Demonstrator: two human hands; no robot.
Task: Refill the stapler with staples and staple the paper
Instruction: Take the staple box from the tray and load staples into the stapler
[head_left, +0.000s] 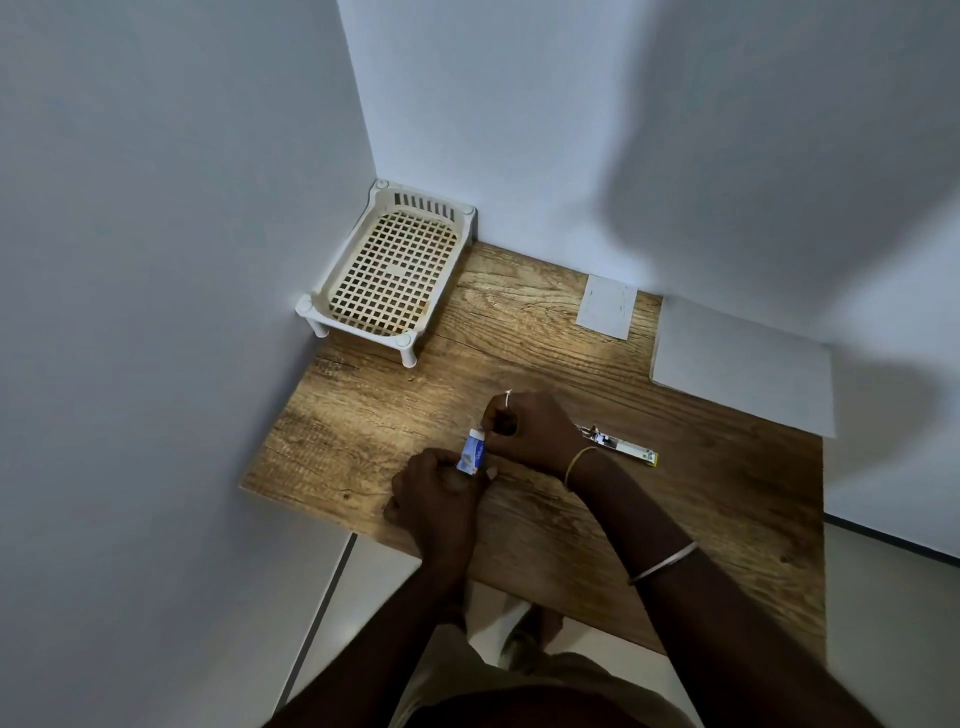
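Note:
A small blue and white staple box (472, 453) is held over the wooden table (701, 519). My left hand (439, 499) grips its lower end. My right hand (530, 434) pinches its upper white end with the fingertips. Just right of my right wrist lies the stapler (621, 446), swung open flat, with a metal channel and a yellow tip. A small white paper (607, 306) lies at the table's back edge, and a larger white sheet (743, 364) lies to its right.
A cream plastic lattice tray (392, 273) on short legs stands in the back left corner against the walls. White walls close in the table at the left and back. Below the table's near edge, the floor and my legs show.

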